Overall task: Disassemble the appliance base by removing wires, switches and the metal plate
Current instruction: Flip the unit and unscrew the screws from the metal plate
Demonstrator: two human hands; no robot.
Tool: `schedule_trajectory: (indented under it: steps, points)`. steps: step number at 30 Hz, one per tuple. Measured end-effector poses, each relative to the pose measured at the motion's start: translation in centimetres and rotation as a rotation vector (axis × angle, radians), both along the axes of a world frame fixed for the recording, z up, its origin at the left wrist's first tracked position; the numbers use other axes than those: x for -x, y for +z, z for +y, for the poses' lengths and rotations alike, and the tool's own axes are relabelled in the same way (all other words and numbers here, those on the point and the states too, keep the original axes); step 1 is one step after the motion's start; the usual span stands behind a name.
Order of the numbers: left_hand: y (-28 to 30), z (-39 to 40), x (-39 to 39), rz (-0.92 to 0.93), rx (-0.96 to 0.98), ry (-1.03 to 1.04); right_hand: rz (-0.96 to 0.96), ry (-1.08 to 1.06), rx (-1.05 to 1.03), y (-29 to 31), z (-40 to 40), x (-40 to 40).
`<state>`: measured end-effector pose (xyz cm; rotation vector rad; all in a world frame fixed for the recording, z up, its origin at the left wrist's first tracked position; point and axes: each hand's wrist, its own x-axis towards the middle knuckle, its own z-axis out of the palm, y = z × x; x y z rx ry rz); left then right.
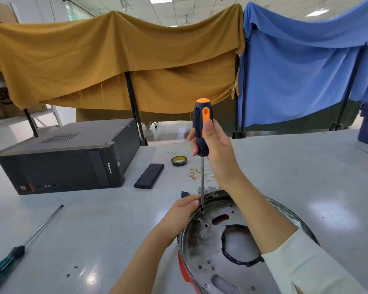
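Right hand (214,145) gripped the handle of a blue-and-orange screwdriver (201,128), fingers curled round it and thumb lying up the orange strip. It stood upright, its tip down on a screw at the far left edge of the metal plate (202,257). Left hand (184,211) rested on the plate's rim, its fingertips pinching the shaft just above the tip. The plate sat in the red appliance base (182,270) at the near edge of the grey table (106,230). Just beyond the base lay switches (208,190) and wires (197,174) with brass terminals. Farther off were a tape roll (179,161), a black bar (149,176) and a computer case (66,158). A green-handled screwdriver (19,251) lay well to the left.
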<state>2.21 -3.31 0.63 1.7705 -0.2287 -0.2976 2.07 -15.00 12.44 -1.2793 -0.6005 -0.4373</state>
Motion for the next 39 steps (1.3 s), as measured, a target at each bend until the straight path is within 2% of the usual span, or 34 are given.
schedule_trajectory:
  steps: [7,14,20,25,29,33,36,39]
  points:
    - [-0.1,0.0,-0.1,0.004,-0.006,0.009,-0.020,-0.028,-0.038,0.0,-0.1,0.0]
    - [0.0,0.0,0.0,-0.001,-0.012,0.006,0.040,0.024,-0.076,0.0,-0.3,0.0]
    - [0.2,0.0,0.1,-0.006,-0.019,0.009,0.005,-0.050,-0.035,0.0,-0.5,-0.1]
    - [0.2,0.0,0.4,-0.050,-0.049,-0.003,0.050,0.014,-0.073,-0.1,-0.8,-0.2]
    - [0.5,0.2,0.7,-0.222,-0.193,0.015,0.045,-0.025,-0.085,-0.2,-0.6,-0.3]
    - [1.2,0.4,1.1,-0.446,-0.445,0.028,-0.014,-0.014,-0.026,-0.4,-0.6,-0.4]
    - [1.4,0.3,1.3,-0.519,-0.599,0.056,0.012,0.026,-0.040,-0.3,-0.6,-0.2]
    - [1.4,0.2,1.3,-0.571,-0.673,0.058,0.040,0.024,-0.085,-0.3,-0.7,-0.2]
